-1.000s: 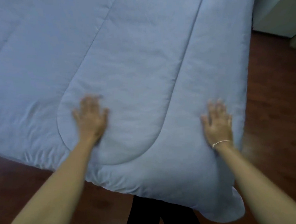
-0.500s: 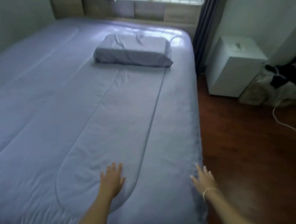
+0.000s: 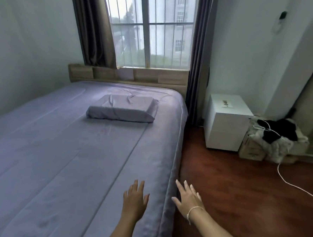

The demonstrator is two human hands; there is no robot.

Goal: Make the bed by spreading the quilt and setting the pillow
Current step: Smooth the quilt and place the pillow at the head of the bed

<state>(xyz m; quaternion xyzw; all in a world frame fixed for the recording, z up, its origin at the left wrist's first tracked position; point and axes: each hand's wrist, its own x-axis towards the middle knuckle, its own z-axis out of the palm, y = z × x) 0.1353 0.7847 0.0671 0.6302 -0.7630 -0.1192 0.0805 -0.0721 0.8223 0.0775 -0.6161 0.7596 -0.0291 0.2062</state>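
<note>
A pale lilac quilt (image 3: 66,160) lies spread flat over the whole bed, reaching its right edge. A matching pillow (image 3: 122,110) rests flat near the head of the bed, right of centre. My left hand (image 3: 135,200) is open, palm down, over the quilt near the bed's right edge. My right hand (image 3: 188,198), with a thin white bracelet on the wrist, is open with fingers spread just past that edge, beside the quilt's hanging side. Neither hand holds anything.
A wooden headboard (image 3: 149,78) stands under a barred window with dark curtains. Right of the bed is red-brown wooden floor (image 3: 229,187), a white bedside cabinet (image 3: 225,121), a cardboard box with a black-and-white fluffy item (image 3: 274,138), and a white cable (image 3: 293,185) on the floor.
The view has lifted from the foot of the bed to show the pillow, window and room. Both hands have shifted right, toward the bed's right edge; they stay open.
</note>
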